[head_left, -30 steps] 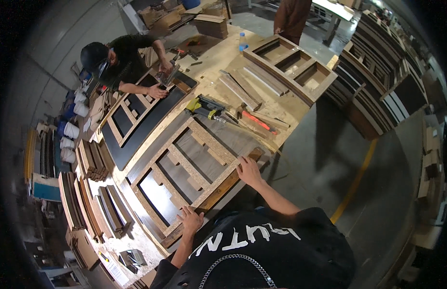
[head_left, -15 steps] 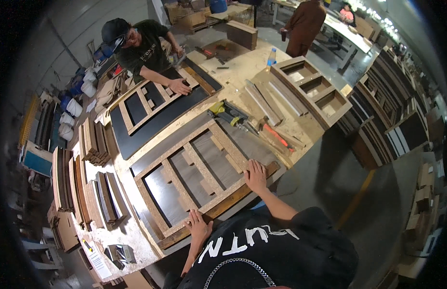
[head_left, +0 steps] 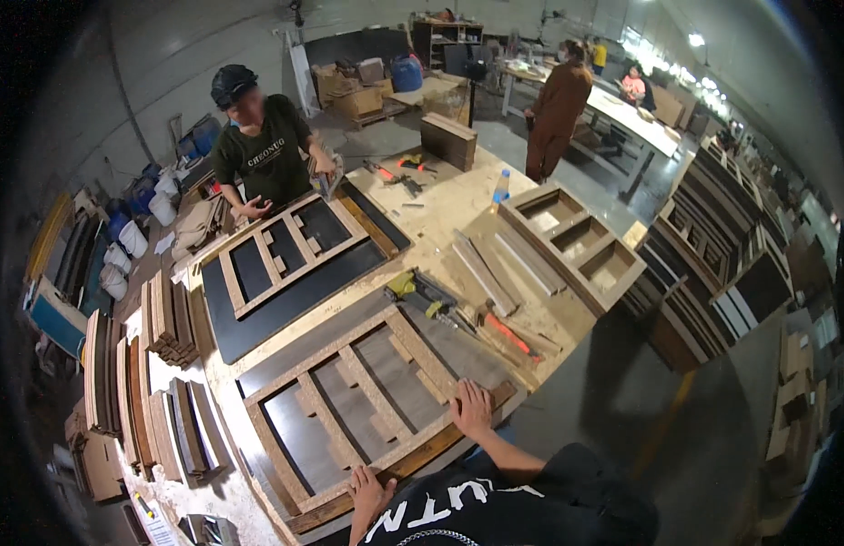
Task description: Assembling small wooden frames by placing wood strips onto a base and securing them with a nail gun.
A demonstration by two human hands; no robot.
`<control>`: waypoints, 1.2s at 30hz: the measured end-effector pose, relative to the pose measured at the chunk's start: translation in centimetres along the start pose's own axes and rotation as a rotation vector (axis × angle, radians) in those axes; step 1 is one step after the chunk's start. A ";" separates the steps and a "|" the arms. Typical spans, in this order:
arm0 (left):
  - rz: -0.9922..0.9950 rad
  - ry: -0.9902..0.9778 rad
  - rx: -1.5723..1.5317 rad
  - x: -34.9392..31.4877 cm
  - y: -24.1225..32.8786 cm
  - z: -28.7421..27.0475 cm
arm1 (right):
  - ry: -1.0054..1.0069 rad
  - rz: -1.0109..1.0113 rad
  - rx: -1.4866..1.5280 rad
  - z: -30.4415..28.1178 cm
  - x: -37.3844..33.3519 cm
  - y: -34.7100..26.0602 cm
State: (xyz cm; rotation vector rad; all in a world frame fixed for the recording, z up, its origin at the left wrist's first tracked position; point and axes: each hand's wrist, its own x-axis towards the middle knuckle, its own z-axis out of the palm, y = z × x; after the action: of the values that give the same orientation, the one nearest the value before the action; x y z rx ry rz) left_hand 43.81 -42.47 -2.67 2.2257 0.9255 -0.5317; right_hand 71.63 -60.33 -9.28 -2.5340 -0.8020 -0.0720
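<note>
Two hands, both my own, appear in the head view, set on the near side of a particleboard frame (head_left: 376,393) that lies flat on a grey panel (head_left: 299,437) at the near part of the plywood table (head_left: 440,200). My left hand (head_left: 371,491) rests toward the frame's near-left corner, open, its fingertips on the near rail. My right hand (head_left: 471,409) lies palm down near the rail's right end, fingers extended and slightly spread; whether its thumb presses underneath, I cannot tell. A brown wooden strip (head_left: 427,457) runs along this same edge, between me and the rail. Beyond the frame's far-right corner lie a yellow-green power tool (head_left: 406,287) and a hammer (head_left: 513,337) with a red handle. Across the table, a co-worker (head_left: 272,155) stands behind a second frame (head_left: 303,277), which lies on a black panel (head_left: 299,318).
</note>
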 end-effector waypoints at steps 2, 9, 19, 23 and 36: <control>0.044 0.035 0.015 -0.3 -0.6 0.5 | -0.018 0.007 0.013 -0.6 -0.4 -0.4; 0.186 0.203 0.138 1.7 -2.6 3.1 | 0.128 -0.053 -0.066 0.3 -0.6 0.1; 0.104 -0.062 0.136 1.6 1.2 -1.7 | -0.048 -0.005 -0.026 -1.1 1.0 -0.3; 0.075 -0.149 0.054 3.8 -1.9 -1.5 | -0.078 0.048 -0.047 -1.2 1.0 -1.3; 0.072 -0.061 0.143 2.0 1.0 -2.2 | -0.591 0.308 -0.128 -4.6 4.8 -2.6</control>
State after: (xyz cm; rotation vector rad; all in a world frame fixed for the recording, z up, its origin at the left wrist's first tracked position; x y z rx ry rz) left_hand 46.10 -40.47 -1.86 2.3469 0.7952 -0.6461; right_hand 74.52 -58.02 -3.19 -2.7997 -0.6081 0.7785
